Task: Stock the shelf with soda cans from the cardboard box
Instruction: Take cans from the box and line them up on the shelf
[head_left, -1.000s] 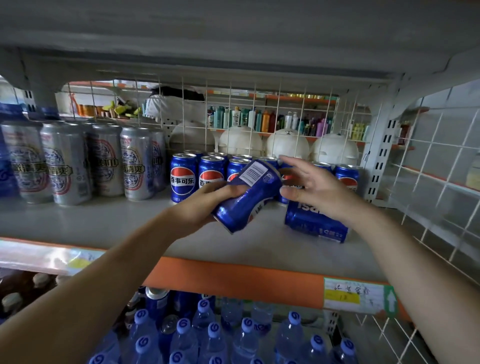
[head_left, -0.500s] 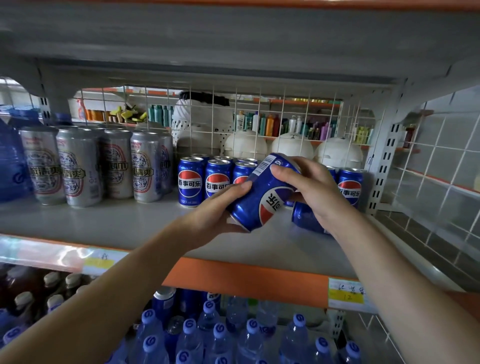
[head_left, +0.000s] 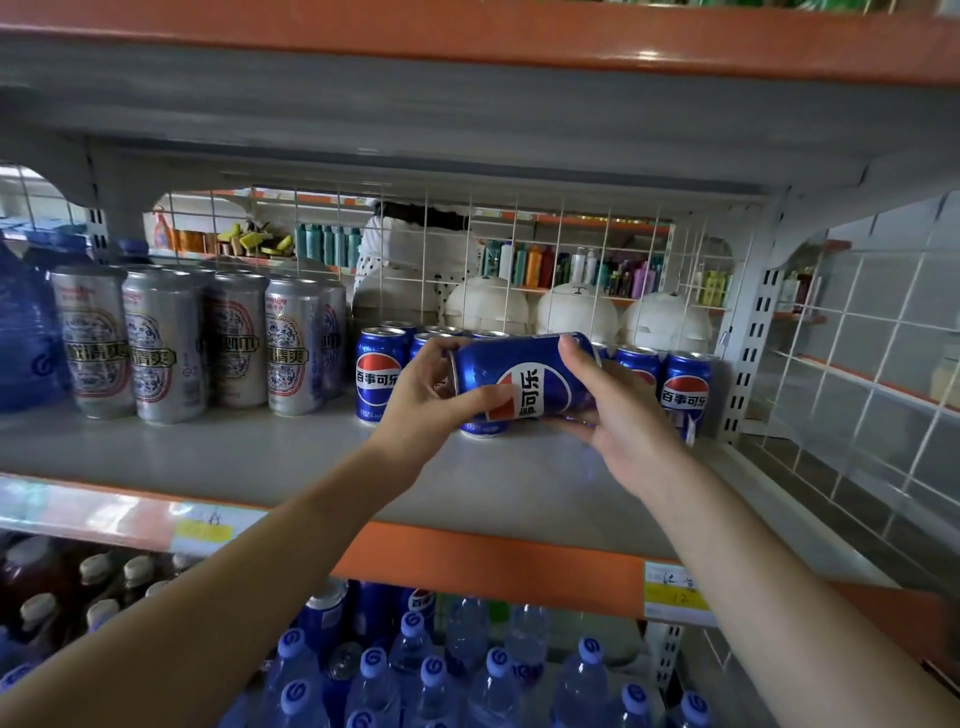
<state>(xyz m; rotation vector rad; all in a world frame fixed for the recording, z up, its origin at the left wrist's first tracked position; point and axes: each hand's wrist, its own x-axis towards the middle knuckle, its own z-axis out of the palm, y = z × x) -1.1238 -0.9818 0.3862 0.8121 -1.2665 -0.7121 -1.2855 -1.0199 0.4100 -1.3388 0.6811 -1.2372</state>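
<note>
A blue soda can (head_left: 524, 379) lies on its side just above the shelf (head_left: 260, 457), gripped at both ends: the left hand (head_left: 421, 395) is curled round one end, the right hand (head_left: 618, 410) wrapped round the other. Upright blue cans (head_left: 685, 389) stand behind and beside both hands. Tall silver cans (head_left: 161, 343) line up well left of the left hand — water bottles (head_left: 431, 675) sit below the forearms.

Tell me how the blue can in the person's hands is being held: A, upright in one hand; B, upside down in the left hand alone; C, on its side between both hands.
C: the blue can lies on its side above the shelf, the left hand gripping one end and the right hand curled round the other.
</note>
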